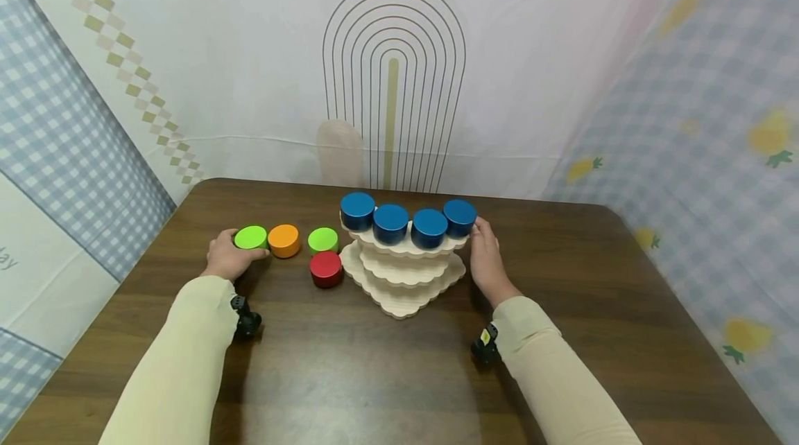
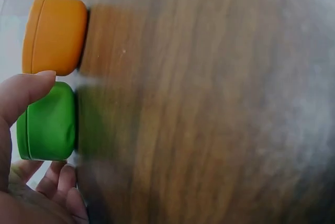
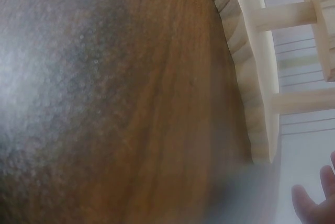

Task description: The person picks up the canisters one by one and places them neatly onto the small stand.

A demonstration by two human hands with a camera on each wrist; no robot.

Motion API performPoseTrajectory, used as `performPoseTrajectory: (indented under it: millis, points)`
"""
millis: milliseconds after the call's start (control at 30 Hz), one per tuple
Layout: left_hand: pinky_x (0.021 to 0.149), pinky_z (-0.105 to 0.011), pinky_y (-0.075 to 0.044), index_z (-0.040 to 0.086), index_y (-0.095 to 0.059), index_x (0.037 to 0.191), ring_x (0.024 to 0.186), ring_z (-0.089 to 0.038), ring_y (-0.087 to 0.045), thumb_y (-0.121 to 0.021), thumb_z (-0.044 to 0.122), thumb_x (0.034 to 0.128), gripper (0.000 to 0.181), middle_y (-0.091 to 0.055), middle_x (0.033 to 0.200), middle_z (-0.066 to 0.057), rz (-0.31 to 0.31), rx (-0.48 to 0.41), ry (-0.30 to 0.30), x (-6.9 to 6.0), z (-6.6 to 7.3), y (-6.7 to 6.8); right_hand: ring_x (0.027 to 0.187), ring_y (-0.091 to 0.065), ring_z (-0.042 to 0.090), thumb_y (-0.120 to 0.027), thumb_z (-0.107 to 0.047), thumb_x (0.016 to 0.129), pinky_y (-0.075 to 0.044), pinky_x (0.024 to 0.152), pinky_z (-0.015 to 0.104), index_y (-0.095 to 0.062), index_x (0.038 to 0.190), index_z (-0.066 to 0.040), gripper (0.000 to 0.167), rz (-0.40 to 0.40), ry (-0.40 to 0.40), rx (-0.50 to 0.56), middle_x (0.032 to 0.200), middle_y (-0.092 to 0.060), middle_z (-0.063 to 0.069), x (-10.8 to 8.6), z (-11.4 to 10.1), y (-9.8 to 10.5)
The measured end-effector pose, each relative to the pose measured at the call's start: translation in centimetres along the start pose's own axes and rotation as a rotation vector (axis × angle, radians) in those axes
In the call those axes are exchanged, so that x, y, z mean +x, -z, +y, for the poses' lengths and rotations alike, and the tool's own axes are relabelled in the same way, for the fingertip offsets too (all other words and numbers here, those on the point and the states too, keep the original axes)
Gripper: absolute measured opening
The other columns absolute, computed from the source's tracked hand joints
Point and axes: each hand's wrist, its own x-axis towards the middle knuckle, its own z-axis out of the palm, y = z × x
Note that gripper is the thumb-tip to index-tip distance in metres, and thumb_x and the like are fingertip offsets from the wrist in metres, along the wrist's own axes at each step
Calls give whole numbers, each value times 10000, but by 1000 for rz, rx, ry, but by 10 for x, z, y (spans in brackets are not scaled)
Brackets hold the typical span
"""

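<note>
My left hand (image 1: 231,256) grips a round green tin (image 1: 251,237) on the table, thumb on one side and fingers on the other. An orange tin (image 1: 284,240) stands right beside it, also close to my thumb in the left wrist view. Several blue tins (image 1: 390,224) sit along the top tier of a pale wooden tiered stand (image 1: 399,303) with scalloped edges. At that tier's right end, my right hand (image 1: 488,261) is raised beside the rightmost blue tin (image 1: 460,217). Whether it touches the tin or the tier is unclear. Its fingers look relaxed; the thumb is hidden.
Between the orange tin and the stand are a second green tin (image 1: 323,240) and a red tin (image 1: 326,269), close to the stand's left corner. All rest on a dark brown wooden table (image 1: 362,376). A patterned white cloth (image 1: 262,71) hangs behind the table.
</note>
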Motion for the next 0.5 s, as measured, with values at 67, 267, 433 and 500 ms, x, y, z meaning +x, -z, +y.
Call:
performPoseTrajectory:
  millis: [67,267,433,500]
  points:
    - [1005,-611,-291,-110,-205,1453,1250,-522,-260,-695,246,845,859,-257,1388,-374,14,-20,15,0,1,-2,1362,-225,333,-197,-343,1048,-194,1085,594,-363,1437,-127,475,3,-2,0,1515,-327,96,0,-1,0]
    - [1019,-597,-262,-123,-266,1412,1241,-513,-285,-693,228,847,790,-311,1367,-359,53,-25,45,2,1,-7,1362,-221,329,-191,-342,1049,-191,1087,588,-358,1441,-130,476,-3,7,5,1521,-316,92,0,-1,1]
    - [1037,-582,-278,-135,-268,1394,1234,-494,-303,-687,230,847,780,-308,1346,-364,76,-44,57,2,-1,-8,1354,-232,321,-193,-352,1050,-199,1084,580,-358,1442,-133,478,-8,19,13,1515,-320,91,-1,0,1]
    - [1039,-579,-292,-136,-268,1388,1228,-487,-313,-685,234,843,780,-299,1337,-367,87,-53,57,2,-3,-7,1355,-230,323,-191,-359,1050,-195,1084,584,-355,1444,-129,485,-10,17,11,1517,-318,94,-1,0,0]
